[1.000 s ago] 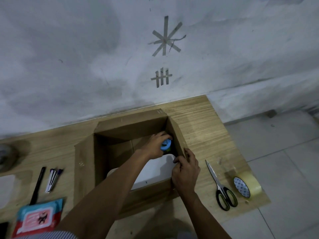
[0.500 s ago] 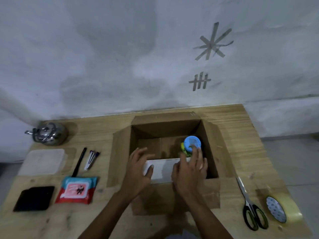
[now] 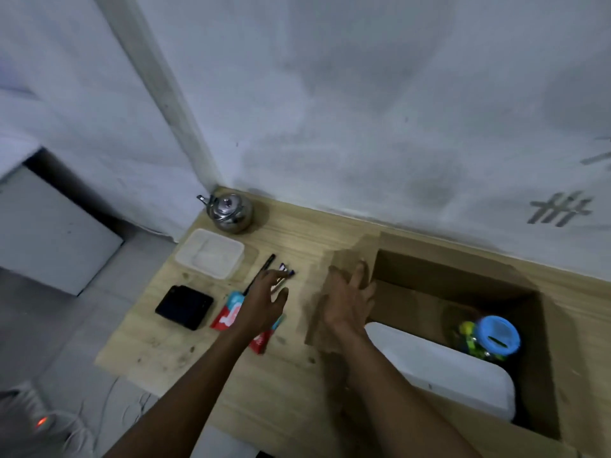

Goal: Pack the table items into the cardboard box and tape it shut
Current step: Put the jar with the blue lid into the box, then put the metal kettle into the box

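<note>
An open cardboard box (image 3: pixel 446 285) fills the right of the frame; a white container (image 3: pixel 443 368) and blue-lidded jar (image 3: pixel 497 335) crowd its lower half, its upper-left inside bare. At centre-left, bare tabletop (image 3: pixel 297 236) separates the kettle (image 3: pixel 229 211), tub (image 3: pixel 210 252) and box.

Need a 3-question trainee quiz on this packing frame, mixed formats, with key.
1. True or false: the blue-lidded clear jar is inside the open cardboard box.
2. Which sits nearest the wall corner? A steel kettle B flat black square case C clear plastic lidded container
3. Fill in: the left hand hovers with open fingers over the red and blue ____.

Key: 1 true; 2 A; 3 wipes pack.
</note>
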The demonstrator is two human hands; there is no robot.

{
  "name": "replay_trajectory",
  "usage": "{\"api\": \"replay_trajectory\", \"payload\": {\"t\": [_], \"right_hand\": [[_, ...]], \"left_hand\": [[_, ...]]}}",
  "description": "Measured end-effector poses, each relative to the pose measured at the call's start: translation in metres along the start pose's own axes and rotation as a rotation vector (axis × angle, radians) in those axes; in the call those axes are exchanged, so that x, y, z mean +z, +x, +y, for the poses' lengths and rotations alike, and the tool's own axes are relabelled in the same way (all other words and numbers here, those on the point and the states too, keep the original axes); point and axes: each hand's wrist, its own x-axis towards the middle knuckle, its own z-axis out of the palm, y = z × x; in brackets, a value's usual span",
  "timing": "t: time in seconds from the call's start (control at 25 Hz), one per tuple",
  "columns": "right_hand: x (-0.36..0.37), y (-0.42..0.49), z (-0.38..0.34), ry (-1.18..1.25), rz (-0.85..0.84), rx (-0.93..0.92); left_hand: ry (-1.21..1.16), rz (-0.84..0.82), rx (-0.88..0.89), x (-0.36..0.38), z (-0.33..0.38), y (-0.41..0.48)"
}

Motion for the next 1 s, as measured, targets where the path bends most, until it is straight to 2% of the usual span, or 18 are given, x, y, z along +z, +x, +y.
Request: {"api": "replay_trajectory", "payload": {"t": [0.2, 0.4, 0.56, 0.68, 0.84, 1.0], "right_hand": [[0.031, 0.006, -0.003, -0.324, 0.206, -0.003], [0.044, 0.012, -0.010, -0.580, 0.214, 0.149], [0.055, 0.017, -0.015, -0.724, 0.210, 0.264], [0.060, 0.019, -0.014, -0.768, 0.244, 0.288], [0.062, 0.021, -0.012, -0.778, 0.253, 0.274], [0.060, 0.021, -0.016, -0.763, 0.263, 0.273]], "left_hand": [[0.161, -0.024, -0.112, -0.045, -0.066, 0.062], [0.302, -0.004, -0.314, -0.070, -0.101, 0.113], [0.346, 0.039, -0.350, -0.072, -0.124, 0.146], [0.273, 0.075, -0.322, -0.071, -0.136, 0.171], [0.205, 0.079, -0.493, -0.072, -0.142, 0.198], [0.180, 0.084, -0.514, -0.078, -0.151, 0.204]]}}
